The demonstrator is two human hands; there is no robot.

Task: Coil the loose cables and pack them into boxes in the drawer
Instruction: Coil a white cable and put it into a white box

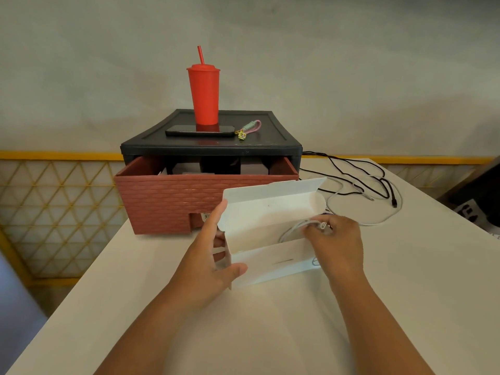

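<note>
Packing step: just near of the open drawer (167, 196), the left grip (211, 255) clasps the white box (270, 209) by its left end while the right grip (338, 239) pinches a coiled white cable (295, 230) at its open mouth; next, likely, push it inside and close the flap.

From my remote feed, the person shows only as a left forearm (167, 320) and a right forearm (370, 320), each ending in its grip: left grip (213, 255), right grip (338, 239). Both arms are bare right down to the picture's bottom edge (anything worn higher up lies outside my view). Wrists slim, fingers bare; nails too small to judge.
</note>
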